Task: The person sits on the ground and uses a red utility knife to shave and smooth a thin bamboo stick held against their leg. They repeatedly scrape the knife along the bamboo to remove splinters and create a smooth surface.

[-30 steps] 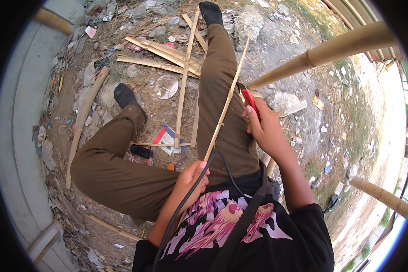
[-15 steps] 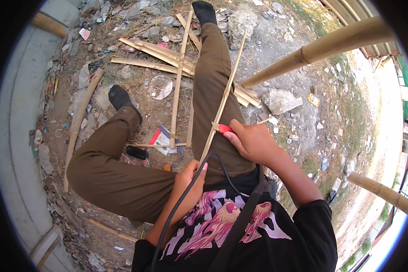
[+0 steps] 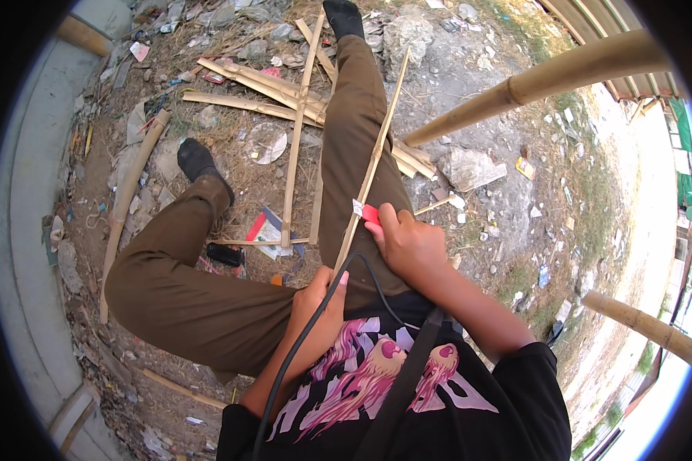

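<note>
A thin bamboo strip [image 3: 375,162] slants across my right thigh, its far tip pointing away from me. My left hand [image 3: 317,306] is closed around its near end, close to my waist. In my right hand [image 3: 407,242] is a red-handled knife [image 3: 370,213], gripped with the thumb along the handle. Its short, pale blade lies against the strip a little beyond my left hand. A black cord [image 3: 307,338] hangs across the near end of the strip and past my left hand.
Several split bamboo strips [image 3: 263,84] lie between and beyond my legs. A thick bamboo pole [image 3: 530,83] slopes in at right, another pole [image 3: 646,326] below it. A long bamboo piece [image 3: 131,192] rests at left by a grey wall [image 3: 34,207]. Stones and litter cover the ground.
My right hand and the knife have shifted slightly along the strip, and the blade's face now looks brighter. The whole view has drifted a little. My left hand keeps its hold.
</note>
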### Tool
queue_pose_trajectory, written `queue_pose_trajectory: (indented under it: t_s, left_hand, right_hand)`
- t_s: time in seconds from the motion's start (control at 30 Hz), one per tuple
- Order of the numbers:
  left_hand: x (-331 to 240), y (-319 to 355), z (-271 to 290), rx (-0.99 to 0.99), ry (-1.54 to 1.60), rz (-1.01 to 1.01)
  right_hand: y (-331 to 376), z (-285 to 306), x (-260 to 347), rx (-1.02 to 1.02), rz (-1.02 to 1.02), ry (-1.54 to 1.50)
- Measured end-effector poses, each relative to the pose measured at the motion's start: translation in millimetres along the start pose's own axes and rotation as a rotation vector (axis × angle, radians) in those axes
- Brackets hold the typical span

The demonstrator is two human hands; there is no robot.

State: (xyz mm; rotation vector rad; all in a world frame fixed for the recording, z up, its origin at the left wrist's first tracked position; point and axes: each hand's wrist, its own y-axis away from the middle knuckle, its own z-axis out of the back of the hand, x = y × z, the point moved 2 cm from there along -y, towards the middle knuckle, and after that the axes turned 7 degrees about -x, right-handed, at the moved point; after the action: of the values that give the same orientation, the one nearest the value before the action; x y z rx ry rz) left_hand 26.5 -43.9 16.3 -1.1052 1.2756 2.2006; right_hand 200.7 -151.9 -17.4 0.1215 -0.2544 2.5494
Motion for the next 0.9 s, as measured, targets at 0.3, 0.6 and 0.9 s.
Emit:
queue_pose_trajectory:
  t_s: [0.3, 0.6, 0.9]
  left_hand:
    - [16, -6, -7, 0.142, 0.327, 0.150]
    - [26, -7, -8, 0.103, 0.182, 0.069]
    - [8, -4, -1, 0.034, 0.029, -0.011]
  right_hand:
    - [13, -14, -6, -0.177, -0.186, -0.290]
    - [16, -3, -22, -0.095, -0.357, -0.674]
    - [-12, 26, -31, 0.110, 0.046, -0.424]
